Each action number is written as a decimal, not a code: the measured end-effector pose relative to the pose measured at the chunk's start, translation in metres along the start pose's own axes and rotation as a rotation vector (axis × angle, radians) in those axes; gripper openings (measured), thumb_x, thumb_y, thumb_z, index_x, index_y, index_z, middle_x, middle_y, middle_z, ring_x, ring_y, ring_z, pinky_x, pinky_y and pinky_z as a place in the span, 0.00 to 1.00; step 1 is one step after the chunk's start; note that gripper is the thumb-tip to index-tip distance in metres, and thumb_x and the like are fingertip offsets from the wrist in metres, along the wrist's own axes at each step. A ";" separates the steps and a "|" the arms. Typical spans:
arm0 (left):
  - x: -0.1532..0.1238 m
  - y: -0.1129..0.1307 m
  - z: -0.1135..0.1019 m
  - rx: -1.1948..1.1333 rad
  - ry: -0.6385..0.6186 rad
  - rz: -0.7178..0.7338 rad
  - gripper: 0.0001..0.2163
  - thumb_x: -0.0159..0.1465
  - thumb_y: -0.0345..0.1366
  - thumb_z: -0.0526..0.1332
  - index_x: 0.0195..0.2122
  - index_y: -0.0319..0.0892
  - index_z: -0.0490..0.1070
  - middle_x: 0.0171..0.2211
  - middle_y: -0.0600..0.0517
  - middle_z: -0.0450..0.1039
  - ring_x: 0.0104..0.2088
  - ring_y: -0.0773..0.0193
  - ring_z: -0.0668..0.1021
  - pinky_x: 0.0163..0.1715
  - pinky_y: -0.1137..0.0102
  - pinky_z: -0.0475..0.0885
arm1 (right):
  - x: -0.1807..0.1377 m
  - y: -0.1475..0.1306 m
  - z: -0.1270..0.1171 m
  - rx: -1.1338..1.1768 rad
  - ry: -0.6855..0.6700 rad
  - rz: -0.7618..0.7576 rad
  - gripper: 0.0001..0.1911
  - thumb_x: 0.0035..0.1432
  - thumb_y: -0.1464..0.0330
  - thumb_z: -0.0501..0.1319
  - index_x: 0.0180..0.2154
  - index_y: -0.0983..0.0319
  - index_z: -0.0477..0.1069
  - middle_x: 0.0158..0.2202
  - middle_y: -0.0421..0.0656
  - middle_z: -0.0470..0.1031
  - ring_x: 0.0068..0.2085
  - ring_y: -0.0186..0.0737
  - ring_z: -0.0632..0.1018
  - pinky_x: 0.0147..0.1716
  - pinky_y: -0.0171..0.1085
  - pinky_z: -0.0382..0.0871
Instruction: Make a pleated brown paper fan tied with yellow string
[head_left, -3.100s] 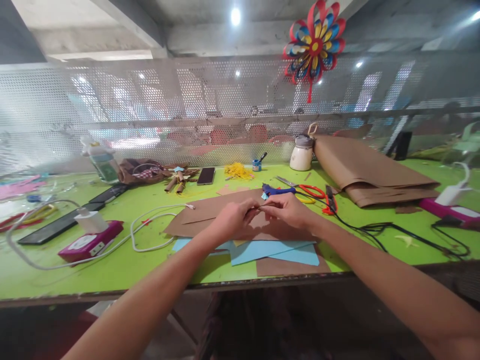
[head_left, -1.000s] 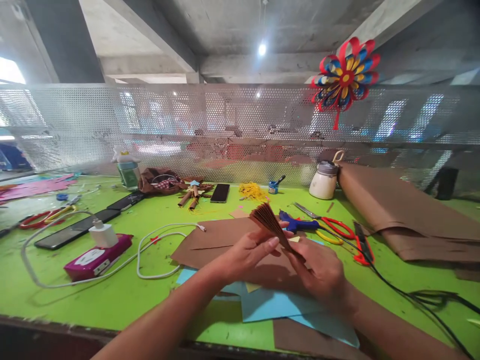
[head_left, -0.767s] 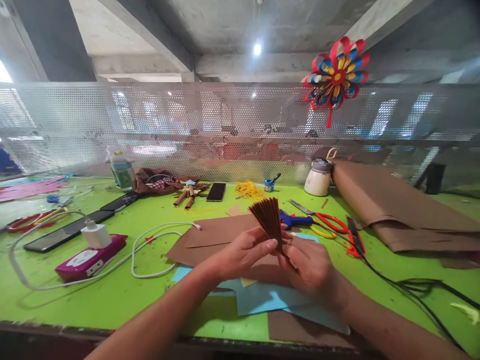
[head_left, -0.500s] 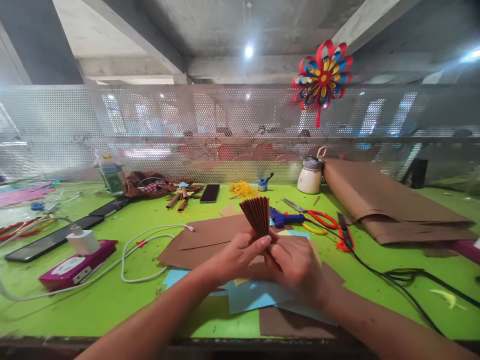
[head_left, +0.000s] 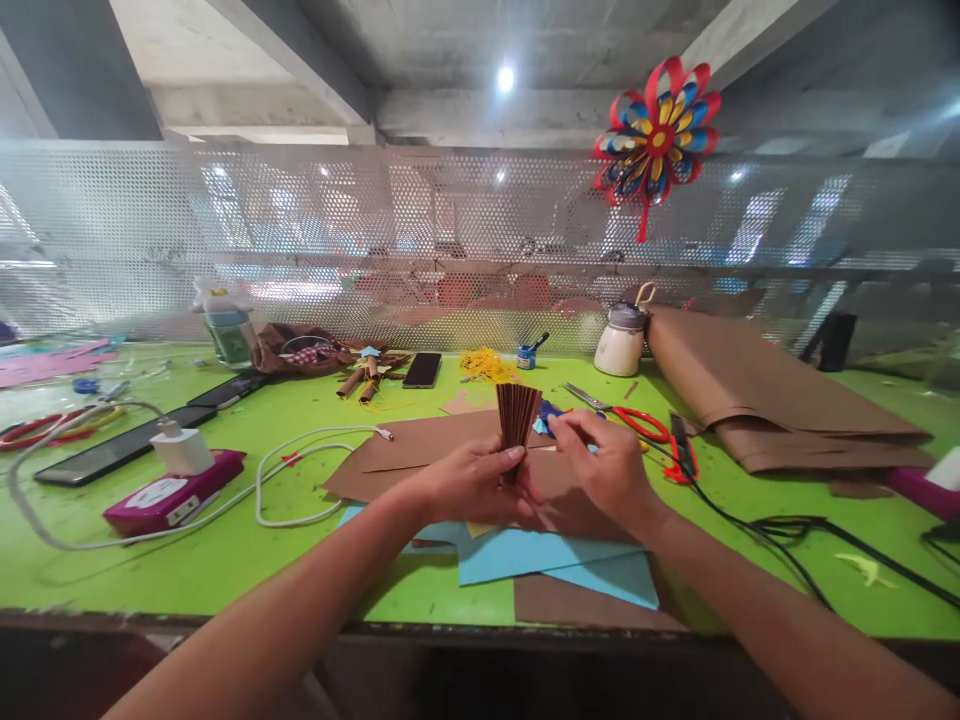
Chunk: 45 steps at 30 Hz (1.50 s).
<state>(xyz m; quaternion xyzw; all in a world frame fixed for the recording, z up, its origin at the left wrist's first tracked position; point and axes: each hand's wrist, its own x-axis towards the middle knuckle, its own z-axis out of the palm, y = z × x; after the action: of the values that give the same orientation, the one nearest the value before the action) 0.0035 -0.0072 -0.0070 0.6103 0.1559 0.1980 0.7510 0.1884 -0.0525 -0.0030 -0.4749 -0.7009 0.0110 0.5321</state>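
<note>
My left hand grips a pleated brown paper fan near its narrow lower end, thumb across the folds. The pleats stand upright and spread slightly at the top. To the right, apart from the fan, my right hand has its fingers curled and pressed together. Its fingertips are close to a blue glue gun, which is mostly hidden behind that hand. What those fingers hold, if anything, does not show. Under both hands lie brown paper and light blue paper sheets.
Red-handled scissors and a red cutter lie right, near a black cable. Folded brown paper and a cream flask stand behind. A purple power strip with a white cable lies left.
My right hand has let go of the fan's base and moved right, toward the glue gun. My left hand alone keeps the fan, now more upright. The view has tilted slightly down.
</note>
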 end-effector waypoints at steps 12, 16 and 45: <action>0.001 -0.012 -0.002 0.037 -0.026 -0.103 0.15 0.61 0.47 0.56 0.37 0.39 0.62 0.26 0.49 0.73 0.29 0.64 0.77 0.36 0.65 0.71 | 0.041 -0.002 0.001 0.329 -0.393 0.264 0.28 0.52 0.60 0.61 0.54 0.63 0.61 0.37 0.45 0.72 0.30 0.36 0.74 0.29 0.37 0.71; -0.001 -0.010 -0.001 0.047 -0.038 -0.079 0.15 0.61 0.47 0.57 0.37 0.39 0.61 0.27 0.50 0.72 0.28 0.65 0.77 0.35 0.67 0.70 | 0.045 -0.005 0.004 0.285 -0.446 0.080 0.21 0.56 0.63 0.58 0.52 0.59 0.66 0.46 0.45 0.72 0.44 0.41 0.73 0.45 0.42 0.67; 0.000 0.004 0.013 0.324 0.084 -0.122 0.18 0.61 0.52 0.52 0.34 0.39 0.61 0.24 0.51 0.72 0.26 0.65 0.76 0.29 0.70 0.71 | 0.028 -0.004 0.007 0.652 -0.290 0.339 0.19 0.50 0.76 0.56 0.45 0.62 0.69 0.35 0.42 0.74 0.32 0.35 0.75 0.35 0.37 0.69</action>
<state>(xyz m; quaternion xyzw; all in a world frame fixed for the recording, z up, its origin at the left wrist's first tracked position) 0.0091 -0.0178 -0.0008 0.7039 0.2537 0.1497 0.6464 0.1809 -0.0325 0.0168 -0.3834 -0.6401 0.3880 0.5411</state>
